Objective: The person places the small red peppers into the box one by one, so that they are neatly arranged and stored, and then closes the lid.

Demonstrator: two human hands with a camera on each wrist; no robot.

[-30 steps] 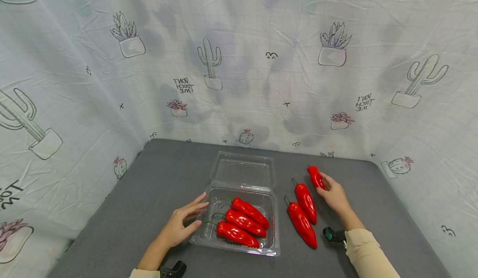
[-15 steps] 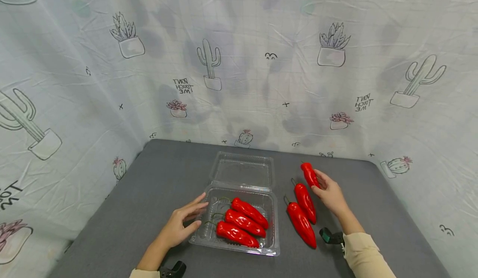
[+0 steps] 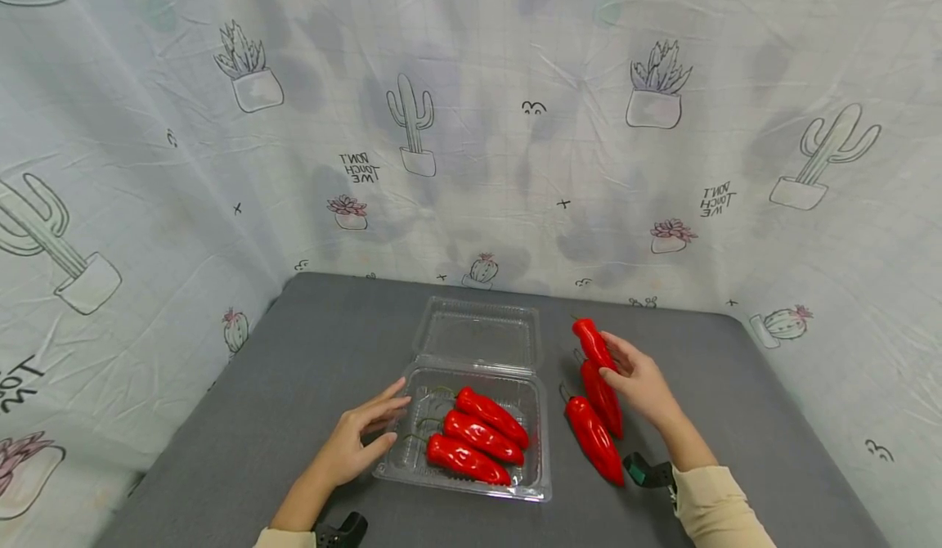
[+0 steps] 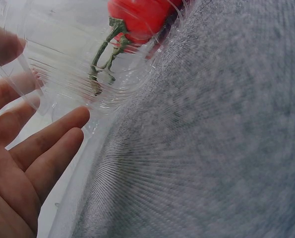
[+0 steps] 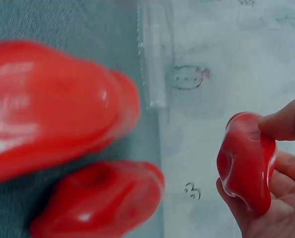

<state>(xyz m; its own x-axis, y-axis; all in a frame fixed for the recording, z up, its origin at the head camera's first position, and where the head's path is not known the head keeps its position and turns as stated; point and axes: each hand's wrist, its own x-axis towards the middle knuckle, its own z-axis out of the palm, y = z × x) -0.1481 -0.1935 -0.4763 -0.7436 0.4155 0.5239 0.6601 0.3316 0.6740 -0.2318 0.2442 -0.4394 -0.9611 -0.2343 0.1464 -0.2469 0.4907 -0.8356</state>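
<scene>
The right hand (image 3: 642, 383) pinched a pepper (image 3: 593, 342), the left hand (image 3: 352, 446) had its fingers spread at the box's left edge, and the pepper's glossy skin could have caused a slip

The left hand (image 3: 353, 443) and right hand (image 3: 646, 384) are ungloved. Well back from the fingers (image 4: 55, 134) begin a pale cream left sleeve (image 3: 285, 539) and a matching, wrinkled right sleeve (image 3: 714, 503). Beside each sleeve's edge, nearer the fingers, sits a small black device: a rounded left device (image 3: 343, 532) and a right device (image 3: 661, 470) bearing a teal-green patch (image 3: 639, 472).
</scene>
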